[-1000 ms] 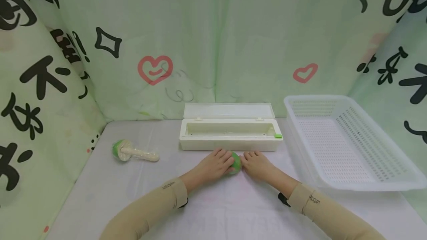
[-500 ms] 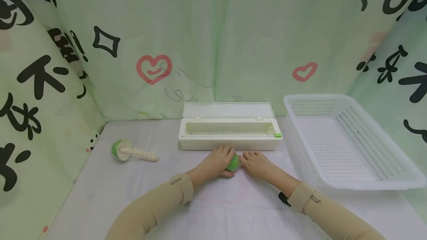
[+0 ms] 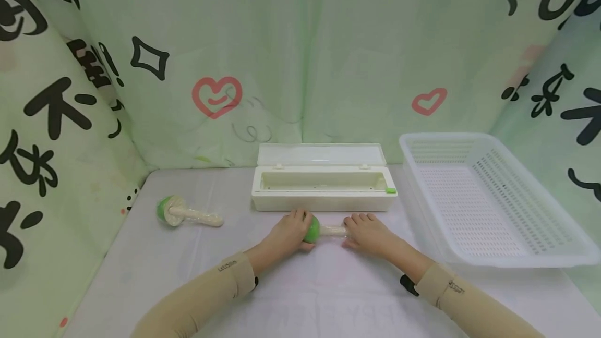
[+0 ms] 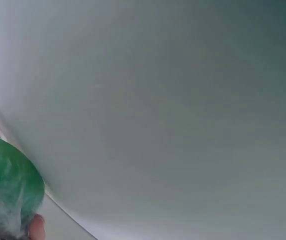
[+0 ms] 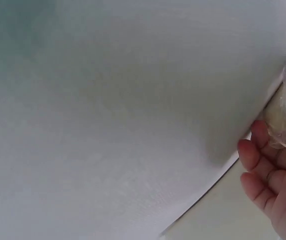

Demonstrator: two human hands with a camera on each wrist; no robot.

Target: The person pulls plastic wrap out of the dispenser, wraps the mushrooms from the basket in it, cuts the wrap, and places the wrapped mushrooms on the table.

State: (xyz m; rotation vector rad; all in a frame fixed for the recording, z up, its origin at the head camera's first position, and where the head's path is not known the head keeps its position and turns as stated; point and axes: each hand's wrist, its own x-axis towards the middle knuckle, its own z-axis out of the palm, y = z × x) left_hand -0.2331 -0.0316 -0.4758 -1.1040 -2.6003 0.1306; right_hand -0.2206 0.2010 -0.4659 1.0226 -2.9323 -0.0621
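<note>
A plastic-wrapped tool with a round green head and a beige handle [image 3: 334, 231] lies sideways in front of the white box. My left hand [image 3: 290, 231] grips it by the head [image 4: 13, 182], fingers over the far side and thumb on the near side. At the other end my right hand [image 3: 373, 235] holds the handle's tip. In the right wrist view, the clear wrapper around that tip [image 5: 283, 112] sits between the thumb and the curled fingers [image 5: 257, 157]. Further left lies a second wrapped green-headed tool [image 3: 188, 214], untouched.
Just beyond both hands stands a long white box [image 3: 324, 202], its lid [image 3: 321, 155] raised and a green tab at the right of its front rim. A large white perforated basket [image 3: 474, 207] occupies the right of the white-covered table [image 3: 310, 301]. Printed green curtains surround it.
The left hand has moved left with the green head. The right hand has shifted slightly right, and the beige handle now shows stretched between the two hands.
</note>
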